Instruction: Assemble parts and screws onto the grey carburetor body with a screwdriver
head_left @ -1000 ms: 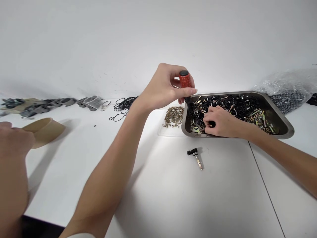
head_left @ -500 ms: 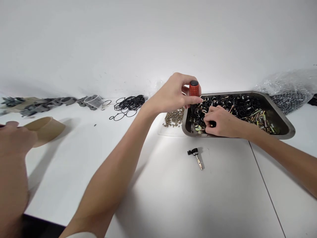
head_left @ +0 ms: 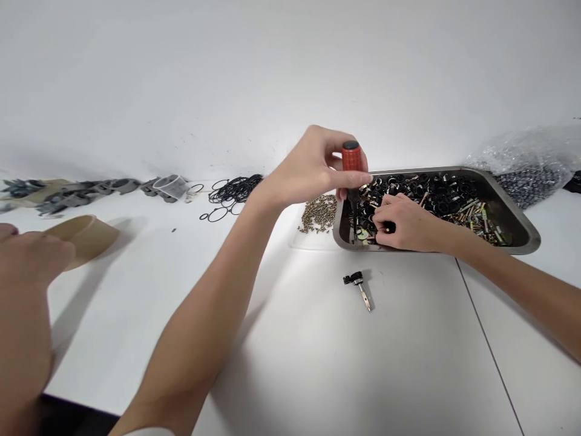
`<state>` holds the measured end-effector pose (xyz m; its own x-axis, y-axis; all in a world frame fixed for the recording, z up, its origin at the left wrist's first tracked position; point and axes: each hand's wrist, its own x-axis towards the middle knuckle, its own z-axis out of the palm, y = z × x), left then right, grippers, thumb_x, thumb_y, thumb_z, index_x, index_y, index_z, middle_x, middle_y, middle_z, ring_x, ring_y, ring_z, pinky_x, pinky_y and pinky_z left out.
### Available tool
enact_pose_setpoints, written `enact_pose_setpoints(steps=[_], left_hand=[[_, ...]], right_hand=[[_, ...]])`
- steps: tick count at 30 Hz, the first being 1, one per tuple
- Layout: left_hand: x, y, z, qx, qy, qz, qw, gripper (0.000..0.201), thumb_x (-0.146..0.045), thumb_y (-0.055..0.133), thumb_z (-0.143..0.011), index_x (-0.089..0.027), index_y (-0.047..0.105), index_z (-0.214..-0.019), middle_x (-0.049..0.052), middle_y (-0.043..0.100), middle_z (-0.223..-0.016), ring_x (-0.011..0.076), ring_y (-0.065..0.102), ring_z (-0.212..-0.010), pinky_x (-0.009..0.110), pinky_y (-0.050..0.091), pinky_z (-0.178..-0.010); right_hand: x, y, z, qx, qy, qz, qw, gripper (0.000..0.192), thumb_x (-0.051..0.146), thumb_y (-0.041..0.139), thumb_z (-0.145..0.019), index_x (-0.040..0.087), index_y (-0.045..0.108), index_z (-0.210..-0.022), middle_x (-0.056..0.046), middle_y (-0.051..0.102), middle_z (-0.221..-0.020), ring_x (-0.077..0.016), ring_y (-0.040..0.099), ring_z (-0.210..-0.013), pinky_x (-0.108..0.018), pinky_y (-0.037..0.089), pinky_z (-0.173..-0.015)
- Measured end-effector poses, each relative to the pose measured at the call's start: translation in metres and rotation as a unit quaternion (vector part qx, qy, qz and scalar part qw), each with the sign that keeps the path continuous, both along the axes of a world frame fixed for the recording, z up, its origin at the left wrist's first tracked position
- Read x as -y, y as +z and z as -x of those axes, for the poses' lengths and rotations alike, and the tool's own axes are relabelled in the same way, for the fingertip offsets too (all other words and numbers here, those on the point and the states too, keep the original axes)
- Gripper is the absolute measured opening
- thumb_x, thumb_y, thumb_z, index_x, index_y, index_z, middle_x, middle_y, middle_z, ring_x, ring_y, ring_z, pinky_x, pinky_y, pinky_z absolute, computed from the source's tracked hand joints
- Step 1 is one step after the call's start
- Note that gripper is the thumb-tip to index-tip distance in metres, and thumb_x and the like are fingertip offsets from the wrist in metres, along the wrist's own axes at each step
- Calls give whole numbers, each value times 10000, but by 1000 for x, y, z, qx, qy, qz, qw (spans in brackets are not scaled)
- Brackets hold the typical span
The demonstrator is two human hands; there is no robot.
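The screwdriver (head_left: 351,166) stands near upright over the left end of the metal tray (head_left: 521,233), orange handle up, dark shaft pointing down among the parts. The left hand (head_left: 313,169) closes on the handle from the side, fingertips around the upper grip; this hold suits turning the tool about its own axis. The tip itself is lost in the clutter, so its contact point cannot be told.

The right hand (head_left: 403,224) rests inside the tray just right of the shaft, fingers curled narrow on a small black part (head_left: 389,227), apparently steadying it for the tool. The tray holds mixed black rings and brass-coloured metal pieces (head_left: 472,212), within reach of both hands.

On the table (head_left: 318,363) in front of the tray lies one small assembly (head_left: 358,286), set apart from the loose stock. Left of the tray: a heap of small brass screws (head_left: 320,212), then loose black O-rings (head_left: 233,191). A bag of dark pellets (head_left: 529,166) sits behind the tray's right end.

At far left, another person's hand (head_left: 31,260) rests near a tan paper cup (head_left: 84,236), apart from this work
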<state>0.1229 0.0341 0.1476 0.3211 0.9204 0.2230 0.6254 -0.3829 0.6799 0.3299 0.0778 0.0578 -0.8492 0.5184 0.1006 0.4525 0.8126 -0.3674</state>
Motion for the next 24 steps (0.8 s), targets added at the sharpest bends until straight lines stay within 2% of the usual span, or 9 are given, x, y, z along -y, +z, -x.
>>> enact_pose_setpoints(steps=[3, 7, 16, 24], left_hand=[[-4, -7, -4, 24, -11, 8, 1000, 201, -268, 788, -798, -165, 618, -767, 47, 639, -778, 142, 635, -682, 293, 544, -621], [-6, -10, -6, 51, 3, -13, 999, 210, -271, 802, -795, -174, 616, -785, 37, 625, -747, 140, 628, -667, 279, 535, -602], [1, -1, -4, 51, 16, -19, 998, 155, -224, 764, -822, -152, 629, -797, 44, 646, -793, 127, 631, -660, 293, 547, -636], [2, 7, 7, 64, 22, -23, 997, 188, -317, 783, -815, -194, 643, -786, 36, 653, -714, 139, 626, -620, 283, 528, -568]], right_hand=[[0, -1, 0, -4, 1, -3, 1000, 315, 291, 548, -850, 237, 381, -588, -24, 531, -661, -229, 467, -842, -400, 325, -867], [0, -2, -1, -14, 9, -4, 1000, 347, 305, 552, -856, 238, 354, -578, -22, 518, -641, -230, 463, -837, -401, 325, -860], [1, 0, 0, -7, 4, 3, 1000, 343, 283, 557, -851, 238, 350, -582, -16, 513, -641, -223, 447, -827, -395, 318, -864], [0, 0, 0, -5, 10, 15, 1000, 335, 233, 557, -857, 233, 353, -591, -16, 553, -666, -224, 441, -854, -391, 303, -874]])
